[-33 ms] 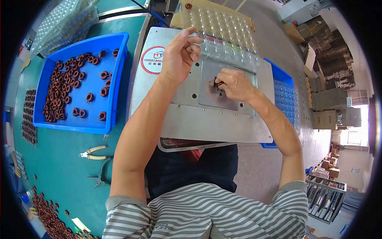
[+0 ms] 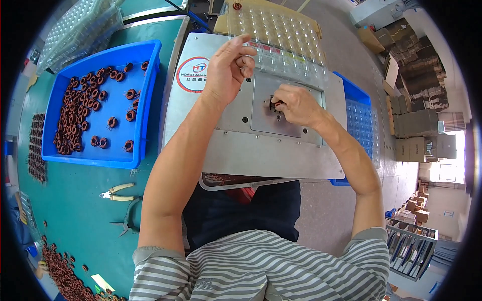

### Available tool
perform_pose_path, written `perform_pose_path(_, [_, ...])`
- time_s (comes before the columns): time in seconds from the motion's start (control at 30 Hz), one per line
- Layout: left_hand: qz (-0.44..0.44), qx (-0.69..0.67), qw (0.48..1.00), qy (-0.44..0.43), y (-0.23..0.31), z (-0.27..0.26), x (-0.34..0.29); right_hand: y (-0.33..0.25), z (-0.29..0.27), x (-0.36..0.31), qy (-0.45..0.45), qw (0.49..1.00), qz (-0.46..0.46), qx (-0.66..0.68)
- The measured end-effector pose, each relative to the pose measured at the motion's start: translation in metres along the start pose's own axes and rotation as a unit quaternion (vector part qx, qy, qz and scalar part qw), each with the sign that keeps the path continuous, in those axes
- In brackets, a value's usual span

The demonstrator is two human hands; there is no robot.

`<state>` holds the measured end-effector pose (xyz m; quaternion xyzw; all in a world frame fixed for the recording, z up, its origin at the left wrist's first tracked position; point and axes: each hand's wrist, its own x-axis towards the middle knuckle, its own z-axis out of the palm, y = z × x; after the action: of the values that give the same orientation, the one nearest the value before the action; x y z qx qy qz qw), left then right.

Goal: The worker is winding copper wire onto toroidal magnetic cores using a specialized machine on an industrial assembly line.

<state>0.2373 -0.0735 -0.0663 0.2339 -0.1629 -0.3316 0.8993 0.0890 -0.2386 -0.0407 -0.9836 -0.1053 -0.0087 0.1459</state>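
My right hand (image 2: 296, 104) is closed in a pinch on a small copper-wound ring coil (image 2: 274, 104), held at the middle of a square metal plate (image 2: 276, 128) on the machine top. Its fingers hide most of the coil. My left hand (image 2: 229, 69) hovers over the far left of the machine top, fingers loosely curled and apart, nothing visible in them. A clear plastic tray with round pockets (image 2: 273, 35) lies just beyond both hands, one coil (image 2: 237, 6) at its far corner.
A blue bin (image 2: 100, 159) with many coils stands left on the green table (image 2: 95, 226). Cutters (image 2: 119, 193) and pliers (image 2: 128, 220) lie nearer. More coils (image 2: 65, 276) are heaped at lower left. A blue crate (image 2: 357, 91) with a clear tray is right of the machine.
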Motion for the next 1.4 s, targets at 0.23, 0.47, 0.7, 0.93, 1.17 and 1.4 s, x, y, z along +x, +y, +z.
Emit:
perform_pose_path(0.23, [-0.036,0.26,0.965,0.005,-0.018,0.015,-0.004,0.007,-0.002,-0.006,0.036,0.999,-0.002,-0.007])
perform_pose_path(0.47, [0.059,0.612,0.782,-0.106,-0.034,0.019,-0.022,0.02,-0.062,0.047,0.067,0.936,0.238,0.25])
perform_pose_path(0.7, [0.092,0.756,0.623,-0.18,-0.028,-0.014,-0.033,0.067,-0.026,0.237,0.153,0.874,0.18,0.424])
perform_pose_path(0.93, [0.093,0.694,0.682,-0.213,-0.031,0.004,-0.006,0.116,-0.03,0.315,0.211,0.847,0.337,0.354])
perform_pose_path(1.17, [-0.086,0.25,0.964,-0.037,-0.008,0.007,0.001,0.087,-0.031,0.278,0.292,0.838,0.164,0.43])
perform_pose_path(1.4, [0.199,-0.201,0.955,0.09,0.091,-0.001,-0.021,-0.002,-0.063,0.104,0.185,0.838,0.141,0.493])
